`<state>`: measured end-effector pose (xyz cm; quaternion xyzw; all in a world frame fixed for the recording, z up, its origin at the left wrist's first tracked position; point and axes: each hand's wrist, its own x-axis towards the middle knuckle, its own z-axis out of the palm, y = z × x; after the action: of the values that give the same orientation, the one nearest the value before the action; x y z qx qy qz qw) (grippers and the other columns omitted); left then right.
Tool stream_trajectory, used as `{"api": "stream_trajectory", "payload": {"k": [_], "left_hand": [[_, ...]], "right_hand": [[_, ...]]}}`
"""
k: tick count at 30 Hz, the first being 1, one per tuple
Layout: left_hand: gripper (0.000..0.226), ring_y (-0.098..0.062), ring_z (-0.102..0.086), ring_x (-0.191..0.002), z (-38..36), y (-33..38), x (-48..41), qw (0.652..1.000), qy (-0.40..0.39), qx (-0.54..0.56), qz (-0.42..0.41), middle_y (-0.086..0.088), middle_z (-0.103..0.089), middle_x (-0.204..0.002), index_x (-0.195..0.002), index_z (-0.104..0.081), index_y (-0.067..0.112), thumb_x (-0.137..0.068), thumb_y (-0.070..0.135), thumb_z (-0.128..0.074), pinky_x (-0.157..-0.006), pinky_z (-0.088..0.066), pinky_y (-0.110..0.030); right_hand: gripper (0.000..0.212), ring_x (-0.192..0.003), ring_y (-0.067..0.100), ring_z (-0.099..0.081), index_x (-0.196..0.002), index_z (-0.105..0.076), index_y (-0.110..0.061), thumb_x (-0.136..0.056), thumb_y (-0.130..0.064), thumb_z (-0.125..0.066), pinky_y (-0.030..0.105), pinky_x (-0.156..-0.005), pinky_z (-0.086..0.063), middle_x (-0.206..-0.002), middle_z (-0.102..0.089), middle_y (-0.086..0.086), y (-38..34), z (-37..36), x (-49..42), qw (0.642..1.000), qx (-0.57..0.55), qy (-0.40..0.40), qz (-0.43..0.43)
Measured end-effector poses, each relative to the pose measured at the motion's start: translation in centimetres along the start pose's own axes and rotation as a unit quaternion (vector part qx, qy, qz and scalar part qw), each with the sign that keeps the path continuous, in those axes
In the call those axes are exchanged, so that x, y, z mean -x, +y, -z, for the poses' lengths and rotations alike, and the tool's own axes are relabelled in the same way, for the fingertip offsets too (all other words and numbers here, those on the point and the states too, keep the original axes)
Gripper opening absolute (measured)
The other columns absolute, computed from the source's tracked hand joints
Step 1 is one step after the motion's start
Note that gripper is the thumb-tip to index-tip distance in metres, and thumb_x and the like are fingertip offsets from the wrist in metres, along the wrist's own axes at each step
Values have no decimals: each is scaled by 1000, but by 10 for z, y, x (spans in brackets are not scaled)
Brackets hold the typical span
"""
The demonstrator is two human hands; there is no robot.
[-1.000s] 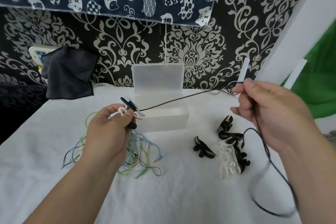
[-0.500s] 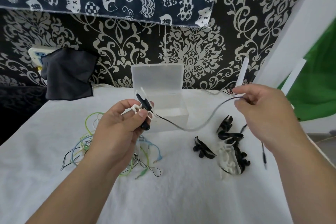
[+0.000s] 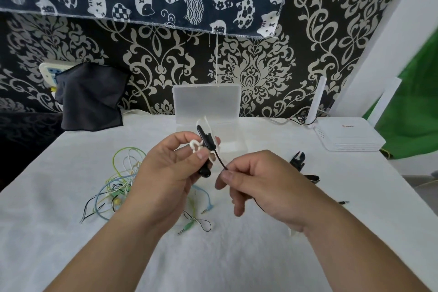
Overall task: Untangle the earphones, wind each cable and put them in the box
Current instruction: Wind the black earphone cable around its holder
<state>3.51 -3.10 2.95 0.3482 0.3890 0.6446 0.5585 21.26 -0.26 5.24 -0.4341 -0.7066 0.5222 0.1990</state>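
Where the black cable [image 3: 219,160] runs: centre frame.
Left hand [image 3: 166,173]: grasping black earphone [image 3: 203,143] and white winder [image 3: 194,146].
Right hand [image 3: 260,187]: pinching the cable.
Box [image 3: 206,102]: upper centre, lid up.

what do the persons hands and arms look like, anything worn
The left hand and right hand are bare: no gloves, rings or watch visible. Both forearms are uncovered to the frame's edge, with no sleeves showing. Nails on the fingers look short and unpainted.
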Motion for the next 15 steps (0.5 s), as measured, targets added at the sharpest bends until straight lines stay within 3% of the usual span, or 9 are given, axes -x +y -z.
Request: {"api": "stream_trajectory", "payload": {"k": [3,6,11,13,15], "left_hand": [[27,-22,-55,-64,0,-2,1,999,10,-33,-3,-29,-68,-101,-99,-61,9,-73,8,-71,-66,-48,-30],[24,-22,-56,-64,0,-5,2,989,28,-142,-42,-18,-68,-82,-92,-65,13,-76,2,-77,-67,-48,-35],[31,-18,-52,-60,-4,-7,3,957,34,-282,-65,-5,-66,-69,-84,-67,27,-81,-4,-74,-61,-39,-32],[34,-16,-55,-61,-6,-6,5,955,9,-289,-58,-8,-69,-77,-83,-68,27,-80,-6,-74,-62,-41,-32],[33,-12,-55,-61,-7,-7,5,951,-12,-305,-52,-1,-71,-75,-82,-68,25,-79,-7,-75,-63,-44,-28]], "right_hand": [[26,-56,18,-58,-89,-74,-12,-102,-22,-54,43,-79,-54,-58,-59,1,-2,1,0,1000,-8,-8,-1],[28,-57,17,-51,-87,-75,-10,-101,-25,-56,30,-58,-47,-57,-55,1,-4,2,2,1000,-18,-9,-9],[27,-46,9,-34,-78,-75,-10,-97,-19,-59,18,-48,-30,-51,-41,-2,-12,11,6,996,-69,50,28],[26,-41,5,-36,-75,-74,-11,-96,-18,-61,12,-45,-26,-43,-40,-14,-13,16,8,993,-9,103,48],[21,-40,4,-39,-75,-74,-13,-93,-18,-64,12,-45,-29,-39,-40,-15,-14,21,9,986,66,140,69]]}}
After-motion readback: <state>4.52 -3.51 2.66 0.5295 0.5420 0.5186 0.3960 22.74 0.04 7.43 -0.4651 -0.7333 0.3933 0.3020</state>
